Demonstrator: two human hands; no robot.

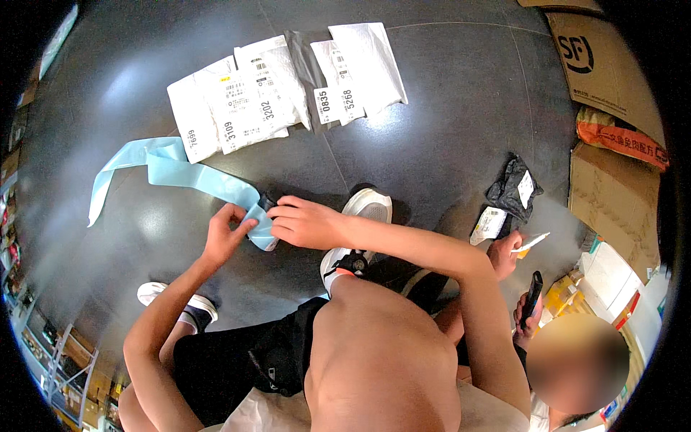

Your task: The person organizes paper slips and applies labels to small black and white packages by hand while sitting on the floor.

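Note:
A long, glossy pale-blue strip [189, 174] trails in folds across the dark floor, its near end raised between my hands. My left hand [231, 229] pinches the strip's edge between thumb and fingers. On the other side my right hand [307, 222] grips the same end with curled fingers. A small dark item [266, 200] shows behind the strip by my right fingertips; what it is cannot be made out. Beyond the hands, several white mailing bags [259, 81] bearing printed labels lie overlapped in a row, with a grey plastic bag [305, 59] among them.
To the right, a co-worker's hand [505, 255] holds a small white packet [532, 242]; their other hand has a phone [533, 299]. A black plastic parcel [515, 186] and a labelled white packet [488, 225] lie nearby. Cardboard boxes [615, 200] line the right edge, shelving [67, 372] the left.

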